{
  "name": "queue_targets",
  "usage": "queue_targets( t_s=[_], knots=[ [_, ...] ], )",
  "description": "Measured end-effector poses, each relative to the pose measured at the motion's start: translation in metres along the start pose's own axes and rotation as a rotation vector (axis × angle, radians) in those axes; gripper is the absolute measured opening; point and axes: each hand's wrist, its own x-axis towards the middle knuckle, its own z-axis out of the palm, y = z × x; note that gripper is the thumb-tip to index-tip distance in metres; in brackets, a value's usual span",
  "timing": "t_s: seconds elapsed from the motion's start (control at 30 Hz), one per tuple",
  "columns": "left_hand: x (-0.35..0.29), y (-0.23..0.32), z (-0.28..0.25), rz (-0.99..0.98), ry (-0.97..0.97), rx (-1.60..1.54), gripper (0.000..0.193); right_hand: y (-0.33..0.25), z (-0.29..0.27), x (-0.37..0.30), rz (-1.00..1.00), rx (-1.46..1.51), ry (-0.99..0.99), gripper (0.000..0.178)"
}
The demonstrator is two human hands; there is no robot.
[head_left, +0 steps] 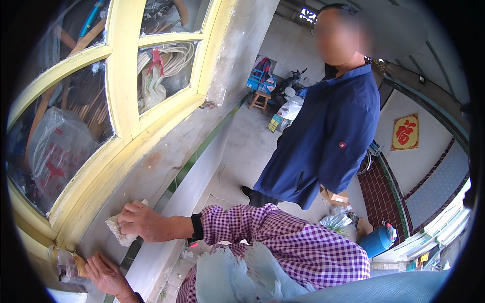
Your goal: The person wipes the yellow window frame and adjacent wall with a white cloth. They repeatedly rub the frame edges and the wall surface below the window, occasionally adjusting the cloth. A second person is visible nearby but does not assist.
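A yellow-framed window (124, 76) rises above and left of the hands. A person (328, 131) in a blue jacket stands beyond them, to the right. A grey sill (151, 166) runs beneath the window, just past the hands. The right hand (143, 222) curls closed around a pale cloth (115, 228) at the sill. The left hand (105, 273), partly bent, has its fingertips at a clear jar (63, 265); whether it grips is unclear.

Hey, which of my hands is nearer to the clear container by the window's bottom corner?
Left. Your left hand is right beside the clear container; your right hand is farther away, along the ledge, on a pale cloth.
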Motion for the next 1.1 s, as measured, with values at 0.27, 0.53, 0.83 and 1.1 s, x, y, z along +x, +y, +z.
queue_targets(
  t_s=[0.27, 0.53, 0.83, 1.1],
  knots=[
    [0.002, 0.000, -0.003, 0.028, 0.004, 0.033, 0.007, -0.004, -0.001, -0.002, 0.055, 0.022, 0.007, 0.017],
    [0.002, 0.002, -0.005, -0.002, -0.054, 0.045, 0.009, -0.008, -0.002, 0.001, 0.100, 0.046, 0.030, 0.019],
    [-0.006, -0.015, 0.002, -0.021, -0.129, 0.064, 0.035, -0.062, 0.030, 0.033, -0.054, 0.046, 0.099, 0.013],
    [-0.002, -0.009, -0.001, -0.067, -0.061, -0.102, 0.045, -0.057, 0.040, 0.028, -0.029, 0.006, -0.042, 0.018]
  ],
)
